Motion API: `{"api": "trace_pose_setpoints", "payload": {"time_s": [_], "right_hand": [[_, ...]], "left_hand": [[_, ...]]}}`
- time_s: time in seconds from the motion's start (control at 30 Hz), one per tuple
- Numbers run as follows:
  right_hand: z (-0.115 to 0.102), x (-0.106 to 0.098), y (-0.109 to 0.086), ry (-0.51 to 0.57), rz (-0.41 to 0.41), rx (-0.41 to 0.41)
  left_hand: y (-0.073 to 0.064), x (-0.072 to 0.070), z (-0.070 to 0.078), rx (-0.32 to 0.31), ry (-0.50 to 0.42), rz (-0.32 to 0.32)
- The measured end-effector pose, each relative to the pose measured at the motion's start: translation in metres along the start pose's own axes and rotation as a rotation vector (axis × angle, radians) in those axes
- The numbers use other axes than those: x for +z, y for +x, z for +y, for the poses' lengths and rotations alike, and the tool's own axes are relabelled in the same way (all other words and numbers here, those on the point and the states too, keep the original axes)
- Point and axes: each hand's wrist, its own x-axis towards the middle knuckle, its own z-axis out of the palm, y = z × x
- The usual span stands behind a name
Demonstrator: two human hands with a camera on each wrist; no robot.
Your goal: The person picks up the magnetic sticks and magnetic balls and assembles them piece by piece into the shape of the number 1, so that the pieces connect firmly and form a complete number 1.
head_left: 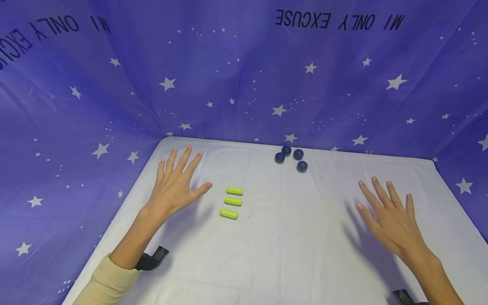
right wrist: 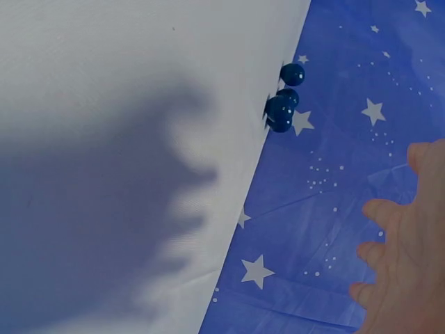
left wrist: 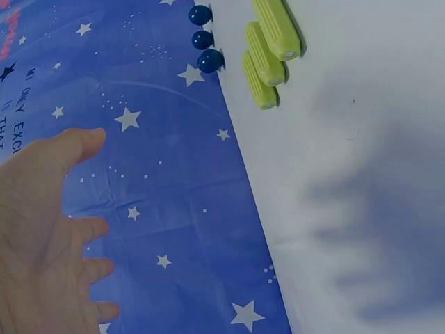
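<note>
My left hand (head_left: 173, 188) hovers palm down over the left of the white table, fingers spread, holding nothing. Just right of its thumb lie three yellow-green ridged sticks, a far one (head_left: 234, 191), a middle one (head_left: 233, 201) and a near one (head_left: 228, 214), in a column. Over the table's right side my right hand (head_left: 396, 224) is also spread, with nothing in it. Several shiny dark blue balls (head_left: 302, 166) sit in a loose group by the back edge, between the hands. In the left wrist view the sticks (left wrist: 278, 28) and some balls (left wrist: 210, 60) show beyond the thumb.
A white cloth covers the table (head_left: 289, 250). Purple-blue star-printed curtains (head_left: 236, 76) rise along its back and both sides. A black strap (head_left: 152, 259) is on the left wrist, and another black piece (head_left: 403, 296) is by the right wrist.
</note>
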Motion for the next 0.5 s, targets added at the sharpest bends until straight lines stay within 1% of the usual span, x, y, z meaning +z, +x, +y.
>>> {"api": "trace_pose_setpoints", "payload": {"time_s": [0.33,0.5], "right_hand": [[0.002,0.001,0.000,0.012,0.007,0.000],[0.001,0.003,0.003,0.056,0.028,-0.009]], "left_hand": [[0.001,0.009,0.003,0.039,-0.017,0.009],[0.001,0.016,0.003,0.082,-0.068,0.038]]}}
